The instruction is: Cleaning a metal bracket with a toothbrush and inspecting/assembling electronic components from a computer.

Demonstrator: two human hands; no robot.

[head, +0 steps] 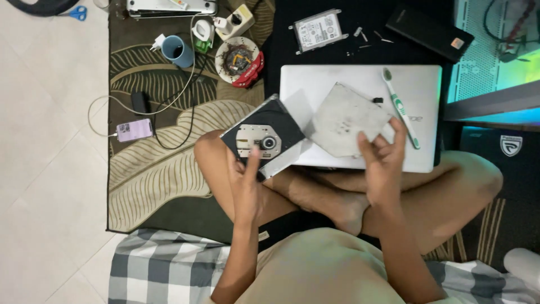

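Head view: the optical drive tray (264, 138), a flat black square with a silver spindle hub, tilts with its long axis running lower-left to upper-right. The left hand (246, 186) grips its lower edge, thumb on top. The right hand (382, 166) pinches the dull grey metal cover plate (343, 119) above the closed white laptop (419, 101).

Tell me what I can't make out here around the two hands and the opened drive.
All from the head view:
- Underside of the optical drive: faces away; the left hand covers its near corner.
- Lower corner of the metal cover plate: hidden behind the right hand fingers.
- Loose screws on the black mat: too small to count.
- Laptop surface: partly hidden under the plate.
- Scissors: cut by the top edge.
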